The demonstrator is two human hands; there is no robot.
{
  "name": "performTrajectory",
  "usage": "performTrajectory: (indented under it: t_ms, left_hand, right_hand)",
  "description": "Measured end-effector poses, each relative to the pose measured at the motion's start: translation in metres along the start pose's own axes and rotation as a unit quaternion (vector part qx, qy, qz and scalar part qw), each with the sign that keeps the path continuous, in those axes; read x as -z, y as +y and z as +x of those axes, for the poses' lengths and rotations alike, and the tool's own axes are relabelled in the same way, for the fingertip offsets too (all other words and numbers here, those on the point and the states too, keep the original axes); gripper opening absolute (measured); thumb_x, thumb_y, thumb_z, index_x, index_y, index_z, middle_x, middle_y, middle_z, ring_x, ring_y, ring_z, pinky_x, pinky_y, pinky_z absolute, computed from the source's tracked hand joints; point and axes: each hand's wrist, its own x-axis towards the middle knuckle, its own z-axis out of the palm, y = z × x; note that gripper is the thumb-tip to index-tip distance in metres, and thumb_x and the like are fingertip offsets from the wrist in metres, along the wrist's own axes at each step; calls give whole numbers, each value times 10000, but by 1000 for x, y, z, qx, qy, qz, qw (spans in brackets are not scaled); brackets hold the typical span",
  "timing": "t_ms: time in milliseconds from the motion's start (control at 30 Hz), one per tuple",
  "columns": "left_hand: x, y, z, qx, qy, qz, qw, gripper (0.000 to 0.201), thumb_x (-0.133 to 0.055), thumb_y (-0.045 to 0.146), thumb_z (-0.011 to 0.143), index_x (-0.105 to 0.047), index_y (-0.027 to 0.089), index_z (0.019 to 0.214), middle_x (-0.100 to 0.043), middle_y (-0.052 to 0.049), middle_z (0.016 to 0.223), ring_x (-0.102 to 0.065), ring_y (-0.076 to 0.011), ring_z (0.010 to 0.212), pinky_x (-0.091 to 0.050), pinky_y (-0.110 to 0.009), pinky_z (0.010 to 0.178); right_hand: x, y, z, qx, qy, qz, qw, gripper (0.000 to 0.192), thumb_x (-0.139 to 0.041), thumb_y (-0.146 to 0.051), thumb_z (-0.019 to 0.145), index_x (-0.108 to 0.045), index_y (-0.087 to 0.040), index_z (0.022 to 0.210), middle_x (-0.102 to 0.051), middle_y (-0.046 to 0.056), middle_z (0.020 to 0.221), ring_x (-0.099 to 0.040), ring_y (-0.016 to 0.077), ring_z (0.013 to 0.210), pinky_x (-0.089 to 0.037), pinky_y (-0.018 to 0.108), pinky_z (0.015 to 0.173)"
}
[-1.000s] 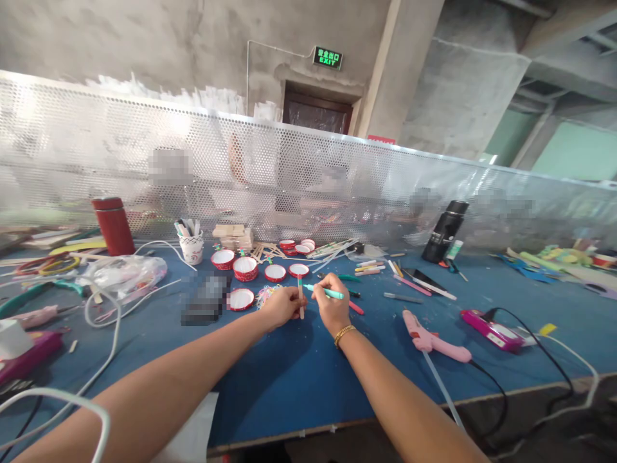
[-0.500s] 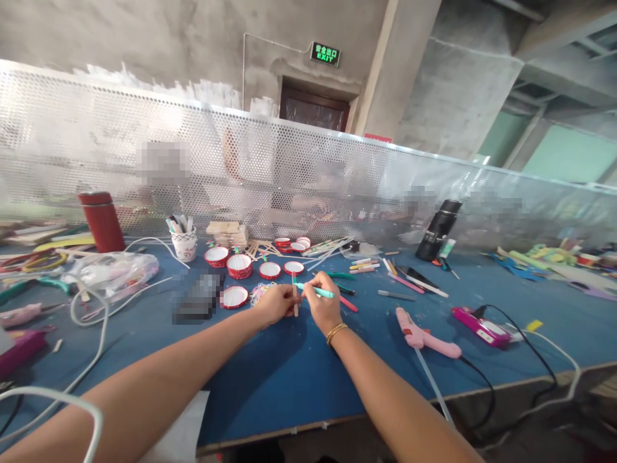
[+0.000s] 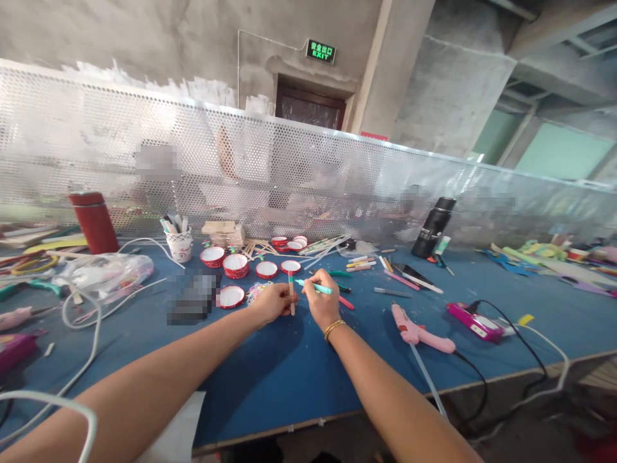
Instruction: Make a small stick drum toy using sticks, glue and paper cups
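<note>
My left hand [image 3: 270, 301] pinches a wooden craft stick [image 3: 292, 297] and holds it nearly upright over the blue table [image 3: 289, 366]. Its upper end is coloured. My right hand [image 3: 322, 302], with a gold bracelet at the wrist, grips a teal marker [image 3: 315, 287] whose tip touches the stick's upper part. Both hands meet at the table's middle. Just behind them lie several small red-rimmed round lids [image 3: 266, 269] with white insides.
A pink glue gun [image 3: 417, 330] lies right of my hands, and a magenta device [image 3: 475, 321] with a black cord lies beyond it. A black bottle [image 3: 432, 227], loose markers [image 3: 402, 280], a cup of pens [image 3: 178, 241] and a red flask [image 3: 92, 222] stand before the perforated metal screen [image 3: 270, 173]. White cables [image 3: 87, 321] lie at the left.
The view has drifted, so everything sits slightly further left and higher. My hands keep the same hold; the marker tip stays against the stick.
</note>
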Motion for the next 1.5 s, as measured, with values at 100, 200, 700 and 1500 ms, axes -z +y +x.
performTrajectory:
  t_ms: [100, 200, 700, 1500]
  left_hand:
    - [1, -2, 1, -1, 7, 9, 1000, 318, -891, 394, 688, -653, 188, 730, -635, 32, 634, -599, -110, 580, -493, -217, 583]
    - [1, -2, 1, -2, 2, 0, 1000, 335, -887, 412, 687, -643, 185, 726, -631, 35, 635, -592, -109, 577, -496, -226, 593]
    - [0, -2, 1, 0, 11, 13, 1000, 262, -858, 351, 731, -651, 190, 735, -636, 35, 637, -595, -109, 566, -489, -219, 584]
    - [-2, -6, 1, 1, 0, -17, 1000, 261, -841, 335, 742, -632, 180, 723, -625, 32, 634, -590, -105, 568, -499, -229, 603]
  right_hand:
    - [2, -3, 0, 5, -3, 13, 1000, 191, -567, -329, 809, -487, -248, 656, -572, -35, 582, -527, 152, 563, -417, 283, 613]
    - [0, -6, -2, 10, -19, 25, 999, 181, -569, -325, 814, -484, -249, 673, -571, -39, 587, -537, 150, 555, -418, 274, 598]
    - [0, -2, -2, 17, 4, -2, 1000, 193, -573, -335, 829, -488, -247, 679, -572, -34, 598, -544, 161, 585, -424, 284, 627]
    - [-1, -4, -7, 34, -14, -2, 999, 205, -571, -315, 842, -474, -247, 674, -585, -25, 626, -540, 160, 605, -423, 286, 635]
